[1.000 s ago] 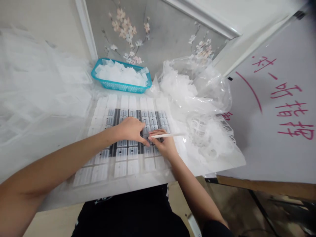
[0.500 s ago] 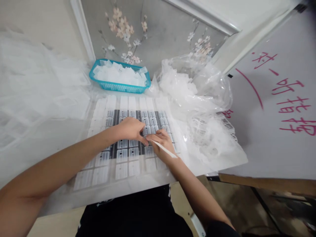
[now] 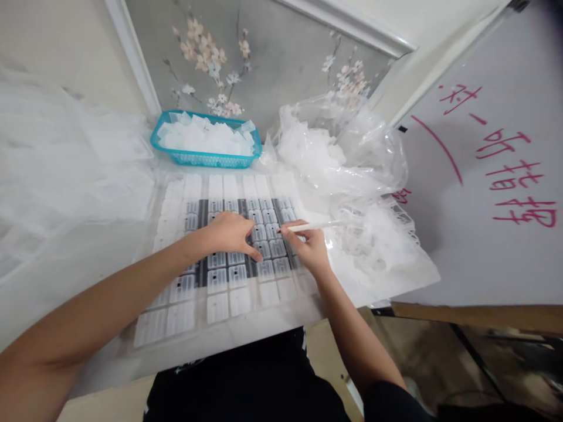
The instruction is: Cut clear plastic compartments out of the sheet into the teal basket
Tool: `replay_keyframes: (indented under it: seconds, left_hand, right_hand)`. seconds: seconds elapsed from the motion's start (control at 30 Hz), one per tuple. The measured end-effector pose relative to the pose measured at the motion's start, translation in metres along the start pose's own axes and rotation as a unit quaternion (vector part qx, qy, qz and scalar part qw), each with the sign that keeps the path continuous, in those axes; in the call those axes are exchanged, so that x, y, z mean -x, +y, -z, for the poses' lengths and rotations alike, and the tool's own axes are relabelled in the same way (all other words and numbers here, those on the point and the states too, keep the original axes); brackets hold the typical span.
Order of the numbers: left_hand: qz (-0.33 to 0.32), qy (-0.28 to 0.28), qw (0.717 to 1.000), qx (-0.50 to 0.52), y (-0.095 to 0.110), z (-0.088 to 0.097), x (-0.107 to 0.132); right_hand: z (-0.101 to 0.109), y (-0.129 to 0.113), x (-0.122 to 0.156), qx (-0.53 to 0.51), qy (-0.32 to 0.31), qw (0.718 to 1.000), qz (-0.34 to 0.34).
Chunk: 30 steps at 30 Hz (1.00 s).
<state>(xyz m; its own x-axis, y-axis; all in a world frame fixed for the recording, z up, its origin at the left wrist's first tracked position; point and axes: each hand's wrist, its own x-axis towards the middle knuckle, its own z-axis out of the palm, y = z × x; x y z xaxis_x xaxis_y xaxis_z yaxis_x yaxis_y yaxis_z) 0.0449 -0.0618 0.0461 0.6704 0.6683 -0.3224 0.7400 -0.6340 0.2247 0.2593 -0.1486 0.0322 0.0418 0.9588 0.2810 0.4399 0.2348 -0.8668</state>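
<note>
Rows of small translucent plastic pieces lie on the table, many with a dark dot; a black backing shows beneath the middle rows. My left hand rests over these rows, thumb apart from the fingers and nothing visible in its grasp. It covers some of the pieces. To its right, my right hand pinches a slim white pen-like stick close to its dark tip. That tip is at a piece in the right-hand columns; whether it touches is too small to tell.
Behind the rows stands a blue basket heaped with translucent pieces. A clear plastic bag of white pieces and a tangled heap of clear plastic lie right. Blurred plastic sheets fill the left. A whiteboard borders the right side.
My right hand has moved right and slightly up, away from my left thumb, and the stick has swung to point leftward. My left hand stays nearly in place. The view has shifted slightly.
</note>
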Motion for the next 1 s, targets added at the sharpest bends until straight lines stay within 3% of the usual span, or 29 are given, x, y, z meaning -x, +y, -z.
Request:
replay_keyframes:
  seconds: [0.2,0.5,0.57,0.7,0.8,0.87,0.93,1.0]
  left_hand:
    - [0.007,-0.010,1.000,0.025,-0.003,0.002,-0.003]
    - [0.009,-0.011,1.000,0.018,-0.003,0.003,-0.002]
    - [0.010,-0.006,1.000,0.018,-0.003,0.003,-0.002]
    - [0.013,0.009,1.000,0.019,-0.001,0.001,-0.002]
    - [0.019,0.057,0.998,0.005,0.002,-0.005,-0.001]
    - [0.008,0.125,0.992,-0.009,0.004,-0.011,0.000]
    - [-0.061,0.194,0.979,-0.021,0.005,-0.019,0.002]
    - [-0.174,0.230,0.957,-0.038,0.006,-0.025,0.004]
  right_hand:
    - [0.000,0.018,0.019,0.006,-0.023,1.000,-0.020]
    - [-0.001,0.021,0.017,0.031,-0.036,0.999,-0.007]
    - [-0.003,0.022,0.018,0.066,-0.030,0.997,0.018]
    - [-0.007,0.024,0.020,0.152,-0.035,0.979,0.134]
    - [-0.007,0.024,0.022,0.196,-0.031,0.962,0.186]
    - [-0.005,0.024,0.024,0.213,-0.029,0.957,0.193]
    - [-0.004,0.023,0.025,0.224,-0.036,0.955,0.193]
    - [-0.003,0.023,0.025,0.229,-0.042,0.953,0.194]
